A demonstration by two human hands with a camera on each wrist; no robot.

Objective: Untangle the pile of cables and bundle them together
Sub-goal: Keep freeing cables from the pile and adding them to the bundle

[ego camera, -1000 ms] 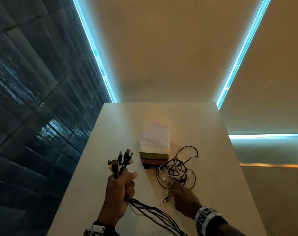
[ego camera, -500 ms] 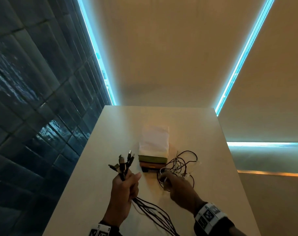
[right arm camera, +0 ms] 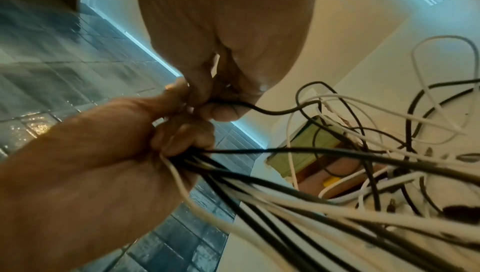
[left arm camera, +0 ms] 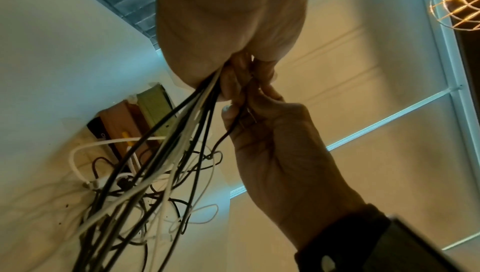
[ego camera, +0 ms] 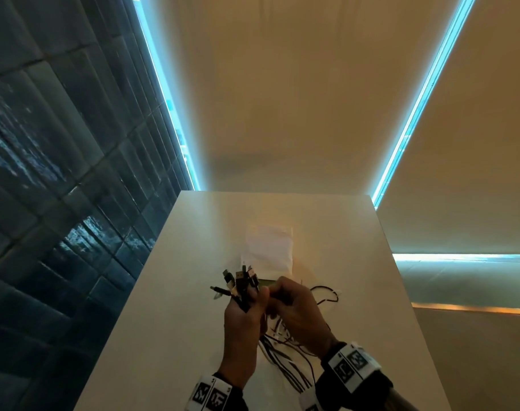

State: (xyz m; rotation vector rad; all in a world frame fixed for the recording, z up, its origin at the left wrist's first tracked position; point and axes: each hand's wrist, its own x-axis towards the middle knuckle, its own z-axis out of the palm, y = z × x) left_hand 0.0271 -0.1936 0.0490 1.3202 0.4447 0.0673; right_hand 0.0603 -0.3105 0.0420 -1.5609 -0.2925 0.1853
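My left hand (ego camera: 243,318) grips a bunch of black and white cables (left arm camera: 166,149) raised above the table, with their plug ends (ego camera: 238,280) fanned out above the fist. My right hand (ego camera: 294,312) has come up against the left and pinches one thin black cable (right arm camera: 272,110) beside the left fingers. The gripped cables hang down toward me (ego camera: 285,369). A loose tangle of black and white cables (right arm camera: 384,137) still lies on the white table (ego camera: 169,321), with one black loop (ego camera: 327,295) showing right of my right hand.
A stack of flat boxes, green over brown (left arm camera: 145,112), stands just behind the tangle with a white cloth or paper (ego camera: 267,247) on top. Dark tiled wall (ego camera: 60,203) runs along the table's left edge; the table's right edge drops off.
My right hand left the tangle on the table, rose and moved left to meet my left hand, bringing a thin black cable. The left hand shifted slightly right with its bunch.
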